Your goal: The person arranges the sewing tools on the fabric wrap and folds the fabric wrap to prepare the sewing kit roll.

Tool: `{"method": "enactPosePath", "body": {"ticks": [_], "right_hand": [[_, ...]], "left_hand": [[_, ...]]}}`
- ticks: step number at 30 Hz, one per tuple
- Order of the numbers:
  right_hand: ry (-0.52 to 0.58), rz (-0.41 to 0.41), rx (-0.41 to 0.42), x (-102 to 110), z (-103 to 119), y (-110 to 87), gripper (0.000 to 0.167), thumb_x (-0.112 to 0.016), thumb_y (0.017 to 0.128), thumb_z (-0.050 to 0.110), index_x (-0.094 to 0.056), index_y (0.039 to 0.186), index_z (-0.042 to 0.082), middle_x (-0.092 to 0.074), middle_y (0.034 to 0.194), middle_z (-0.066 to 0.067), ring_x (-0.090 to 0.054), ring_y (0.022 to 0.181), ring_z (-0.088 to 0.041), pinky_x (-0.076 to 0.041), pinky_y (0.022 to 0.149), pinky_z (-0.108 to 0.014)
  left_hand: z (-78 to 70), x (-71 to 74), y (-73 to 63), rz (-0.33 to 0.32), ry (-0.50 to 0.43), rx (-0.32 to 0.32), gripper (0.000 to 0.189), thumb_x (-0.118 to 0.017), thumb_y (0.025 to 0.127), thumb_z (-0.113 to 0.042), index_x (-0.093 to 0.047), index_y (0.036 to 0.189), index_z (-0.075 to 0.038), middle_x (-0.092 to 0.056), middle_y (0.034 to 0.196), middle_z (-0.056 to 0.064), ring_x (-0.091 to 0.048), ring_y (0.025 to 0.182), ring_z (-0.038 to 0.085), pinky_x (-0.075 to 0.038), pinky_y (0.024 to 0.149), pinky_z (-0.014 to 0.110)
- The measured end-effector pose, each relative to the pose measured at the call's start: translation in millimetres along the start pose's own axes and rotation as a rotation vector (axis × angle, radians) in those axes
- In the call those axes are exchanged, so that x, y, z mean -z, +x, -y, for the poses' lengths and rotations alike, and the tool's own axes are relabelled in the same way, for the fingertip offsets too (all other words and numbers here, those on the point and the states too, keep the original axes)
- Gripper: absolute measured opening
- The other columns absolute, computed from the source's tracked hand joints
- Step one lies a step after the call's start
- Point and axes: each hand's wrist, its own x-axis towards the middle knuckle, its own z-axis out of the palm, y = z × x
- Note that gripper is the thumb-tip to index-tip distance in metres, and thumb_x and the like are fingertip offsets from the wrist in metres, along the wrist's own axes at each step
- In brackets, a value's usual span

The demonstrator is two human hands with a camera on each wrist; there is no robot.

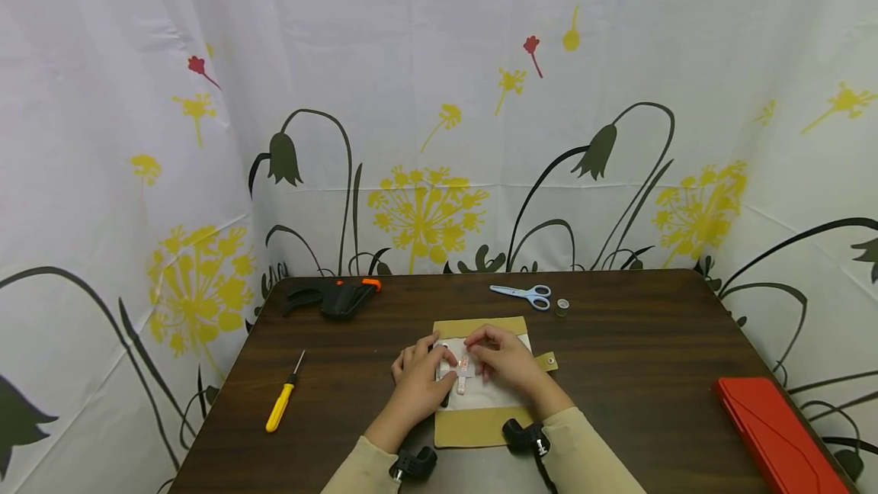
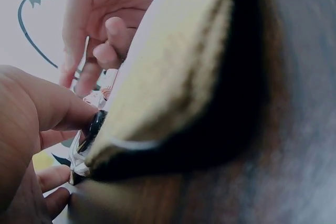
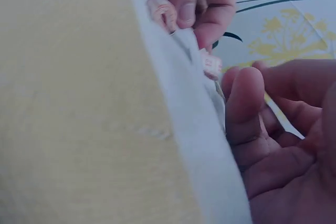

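Note:
A tan fabric case (image 1: 473, 427) with a white lining lies spread on the table, a snap tab (image 1: 548, 361) at its right side. On the lining sits a small white-and-red printed measuring tape (image 1: 463, 385), folded. My left hand (image 1: 420, 381) grips the case's left edge, thumb and forefinger beside the tape and a shiny black item (image 2: 95, 124) that they partly cover. Over the lining's right part, my right hand (image 1: 504, 363) has curled fingers, their tips close to the tape's end (image 3: 211, 64). Whether they pinch anything is unclear.
Behind the case lie blue-handled scissors (image 1: 538, 296) and a small round roll (image 1: 562, 307). A black-and-orange tool (image 1: 339, 298) is at the back left. A yellow-handled screwdriver (image 1: 280, 406) lies left, and a red case (image 1: 782, 433) at the right edge. A printed curtain hangs behind.

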Motion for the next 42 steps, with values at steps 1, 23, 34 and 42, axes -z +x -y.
{"method": "enactPosePath", "body": {"ticks": [1,23,34,42], "right_hand": [[0.052,-0.013,-0.006,1,0,0.6,0.019,-0.064,0.109,0.009,-0.068,0.124,-0.001,-0.070,0.099,-0.008,-0.063,0.067,-0.014,-0.057,0.058,-0.026],[0.307,-0.382,0.046,65,25,-10.1,0.022,-0.060,0.110,0.007,-0.061,0.127,-0.007,-0.069,0.097,-0.003,-0.064,0.076,-0.018,-0.057,0.067,-0.026],[-0.055,-0.720,0.074,112,31,-34.7,0.026,-0.067,0.108,0.014,-0.067,0.131,0.002,-0.063,0.094,0.003,-0.060,0.067,-0.013,-0.051,0.058,-0.024],[-0.143,-0.681,-0.048,134,10,-42.2,0.040,-0.067,0.109,0.018,-0.061,0.148,0.014,-0.055,0.117,-0.008,-0.060,0.074,-0.014,-0.052,0.061,-0.026]], "left_hand": [[0.5,-0.3,0.3,0.001,0.001,0.002,0.007,-0.075,0.099,-0.021,-0.069,0.099,-0.025,-0.042,0.170,0.019,-0.036,0.146,0.050,-0.009,0.117,0.072],[0.9,-1.2,-1.2,0.007,0.004,0.003,0.009,-0.078,0.097,-0.020,-0.070,0.099,-0.024,-0.041,0.171,0.018,-0.035,0.148,0.049,-0.008,0.118,0.074],[-1.0,-4.6,-0.8,0.009,0.008,-0.003,0.010,-0.076,0.098,-0.021,-0.068,0.099,-0.026,-0.041,0.170,0.019,-0.035,0.148,0.051,-0.010,0.117,0.074],[0.0,-2.3,-1.3,0.008,0.005,0.004,0.015,-0.076,0.100,-0.020,-0.072,0.112,-0.029,-0.040,0.170,0.020,-0.034,0.148,0.051,-0.007,0.118,0.074]]}}
